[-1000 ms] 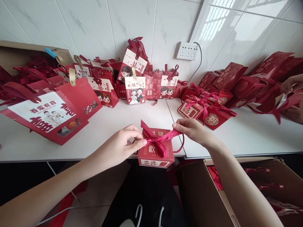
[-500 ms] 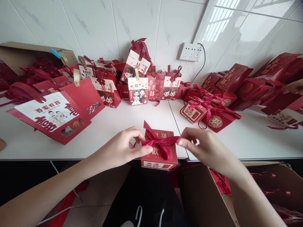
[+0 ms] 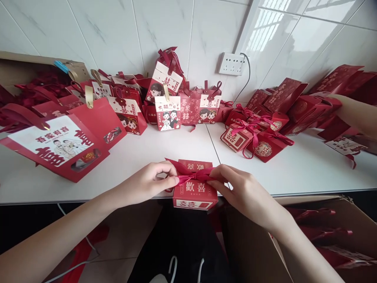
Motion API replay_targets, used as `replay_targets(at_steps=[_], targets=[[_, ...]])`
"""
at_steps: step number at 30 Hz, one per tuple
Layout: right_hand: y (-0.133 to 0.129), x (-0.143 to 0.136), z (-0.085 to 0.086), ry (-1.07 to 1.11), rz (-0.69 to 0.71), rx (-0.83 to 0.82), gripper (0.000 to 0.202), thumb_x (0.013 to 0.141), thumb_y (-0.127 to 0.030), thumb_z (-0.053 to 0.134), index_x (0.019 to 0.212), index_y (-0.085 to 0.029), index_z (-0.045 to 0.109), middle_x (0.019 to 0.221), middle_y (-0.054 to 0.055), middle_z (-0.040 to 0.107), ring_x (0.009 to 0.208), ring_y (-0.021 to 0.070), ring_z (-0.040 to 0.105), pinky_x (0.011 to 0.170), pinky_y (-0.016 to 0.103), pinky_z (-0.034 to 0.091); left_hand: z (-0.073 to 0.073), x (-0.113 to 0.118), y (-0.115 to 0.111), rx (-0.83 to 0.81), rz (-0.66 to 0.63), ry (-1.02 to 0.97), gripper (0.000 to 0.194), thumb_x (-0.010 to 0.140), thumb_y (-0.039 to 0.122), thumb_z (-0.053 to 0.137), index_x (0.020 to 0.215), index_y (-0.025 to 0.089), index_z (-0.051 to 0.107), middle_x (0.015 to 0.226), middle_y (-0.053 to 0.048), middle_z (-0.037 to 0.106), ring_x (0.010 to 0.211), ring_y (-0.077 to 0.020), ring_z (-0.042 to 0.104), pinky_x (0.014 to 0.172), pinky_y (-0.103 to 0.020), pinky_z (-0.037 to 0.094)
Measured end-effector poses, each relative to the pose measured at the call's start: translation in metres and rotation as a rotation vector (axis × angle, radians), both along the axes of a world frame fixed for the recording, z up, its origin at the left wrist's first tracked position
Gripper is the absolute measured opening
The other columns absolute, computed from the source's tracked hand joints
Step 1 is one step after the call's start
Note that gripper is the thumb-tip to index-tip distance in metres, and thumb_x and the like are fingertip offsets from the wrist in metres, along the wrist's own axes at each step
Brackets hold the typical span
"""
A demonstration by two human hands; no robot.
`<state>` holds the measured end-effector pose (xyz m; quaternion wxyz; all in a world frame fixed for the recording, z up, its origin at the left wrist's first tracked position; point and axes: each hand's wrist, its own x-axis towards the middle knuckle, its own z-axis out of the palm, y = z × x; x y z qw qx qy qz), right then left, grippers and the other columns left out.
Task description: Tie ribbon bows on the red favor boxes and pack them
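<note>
A small red box (image 3: 195,190) with gold characters lies at the front edge of the white table, its near end over the edge. Across its top runs a dark pink ribbon (image 3: 194,176), knotted in the middle. My left hand (image 3: 153,181) pinches the ribbon's loop at the left of the knot between thumb and fingers. On the other side, my right hand (image 3: 237,186) is closed on the ribbon at the right of the knot, thumb and index finger together. One ribbon tail points up and left behind my left fingertips.
A large red bag (image 3: 63,145) stands on the white table (image 3: 141,157) at left. Patterned gift boxes (image 3: 167,112) line the wall. Ribboned boxes (image 3: 240,135) sit right of centre. Another person's arm (image 3: 353,114) reaches in at right. Below is an open carton (image 3: 318,204).
My right hand has moved left, closer to the knot, and both hands now grip the ribbon near it. The loop hanging over the box front is gone. Another person's arm has reached further in at right.
</note>
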<state>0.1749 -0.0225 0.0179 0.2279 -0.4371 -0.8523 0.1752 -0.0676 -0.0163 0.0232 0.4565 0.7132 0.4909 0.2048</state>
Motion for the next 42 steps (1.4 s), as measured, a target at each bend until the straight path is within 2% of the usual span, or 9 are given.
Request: replay_targets(at_steps=[10, 13, 18, 23, 30, 35, 38, 40, 42], targets=[[-0.001, -0.005, -0.011, 0.431, -0.094, -0.386, 0.022, 0.084, -0.040, 0.055, 0.079, -0.019, 0.058, 0.072, 0.001, 0.061, 0.066, 0.0134, 0.055, 0.058, 0.023, 0.042, -0.010, -0.006, 0.004, -0.055, -0.042, -0.065, 0.028, 0.083, 0.041, 0.049, 0.068, 0.018, 0.050, 0.073, 0.003, 0.047, 0.065, -0.0112, 0.043, 0.059, -0.023, 0.035], [0.002, -0.008, -0.019, 0.591, -0.157, -0.415, 0.020, 0.082, -0.039, 0.058, 0.082, -0.019, 0.055, 0.071, 0.000, 0.058, 0.065, 0.0128, 0.053, 0.058, 0.023, 0.042, -0.009, -0.006, 0.006, -0.060, -0.077, -0.097, 0.027, 0.083, 0.040, 0.050, 0.068, 0.017, 0.049, 0.074, 0.002, 0.048, 0.068, -0.0116, 0.045, 0.061, -0.023, 0.036], [0.008, -0.011, -0.032, 0.832, -0.095, -0.506, 0.020, 0.082, -0.035, 0.058, 0.092, -0.022, 0.046, 0.067, -0.004, 0.047, 0.057, 0.0104, 0.043, 0.051, 0.022, 0.035, -0.011, -0.008, 0.010, -0.096, -0.152, -0.149, 0.026, 0.083, 0.038, 0.048, 0.068, 0.017, 0.047, 0.074, 0.001, 0.048, 0.072, -0.0127, 0.045, 0.066, -0.024, 0.036], [0.011, -0.007, -0.042, 0.991, -0.032, -0.609, 0.020, 0.080, -0.033, 0.059, 0.084, -0.023, 0.042, 0.070, -0.003, 0.044, 0.061, 0.0111, 0.042, 0.056, 0.024, 0.035, -0.022, -0.011, 0.013, -0.101, -0.179, -0.228, 0.026, 0.083, 0.038, 0.049, 0.068, 0.018, 0.044, 0.073, 0.003, 0.047, 0.069, -0.0113, 0.046, 0.065, -0.022, 0.037], [0.013, -0.005, -0.054, 1.132, -0.104, -0.664, 0.027, 0.071, -0.030, 0.064, 0.076, -0.024, 0.038, 0.066, -0.004, 0.038, 0.059, 0.0119, 0.039, 0.058, 0.026, 0.037, -0.034, -0.013, 0.019, -0.059, -0.156, -0.238, 0.025, 0.080, 0.036, 0.051, 0.066, 0.017, 0.044, 0.082, 0.001, 0.048, 0.073, -0.0116, 0.049, 0.068, -0.023, 0.042], [0.016, 0.012, -0.060, 0.973, 0.010, -0.680, 0.024, 0.077, -0.039, 0.062, 0.082, -0.023, 0.045, 0.067, -0.004, 0.044, 0.060, 0.0119, 0.041, 0.060, 0.027, 0.037, -0.032, -0.011, 0.024, -0.070, -0.155, -0.243, 0.024, 0.078, 0.035, 0.049, 0.063, 0.018, 0.041, 0.080, 0.000, 0.049, 0.071, -0.0130, 0.048, 0.068, -0.025, 0.042], [0.023, 0.024, -0.047, 0.810, -0.064, -0.460, 0.027, 0.082, -0.048, 0.054, 0.084, -0.022, 0.050, 0.066, -0.002, 0.045, 0.062, 0.0125, 0.043, 0.061, 0.027, 0.037, -0.028, -0.011, 0.023, -0.073, -0.123, -0.247, 0.030, 0.080, 0.042, 0.037, 0.064, 0.018, 0.042, 0.074, -0.003, 0.052, 0.071, -0.0160, 0.048, 0.068, -0.028, 0.042], [0.032, 0.023, -0.030, 0.684, -0.191, -0.261, 0.028, 0.084, -0.047, 0.050, 0.075, -0.021, 0.051, 0.069, -0.001, 0.048, 0.067, 0.0131, 0.046, 0.064, 0.027, 0.039, -0.024, -0.008, 0.019, 0.030, -0.002, -0.182, 0.032, 0.083, 0.044, 0.033, 0.063, 0.019, 0.040, 0.067, 0.000, 0.048, 0.064, -0.0146, 0.045, 0.063, -0.027, 0.040], [0.042, 0.012, -0.011, 0.500, -0.199, -0.167, 0.024, 0.085, -0.040, 0.051, 0.072, -0.020, 0.052, 0.074, 0.001, 0.055, 0.072, 0.0140, 0.052, 0.069, 0.027, 0.041, -0.018, -0.001, 0.013, 0.311, 0.158, -0.061, 0.029, 0.083, 0.040, 0.040, 0.062, 0.020, 0.038, 0.065, 0.002, 0.043, 0.064, -0.0134, 0.044, 0.063, -0.026, 0.039]])
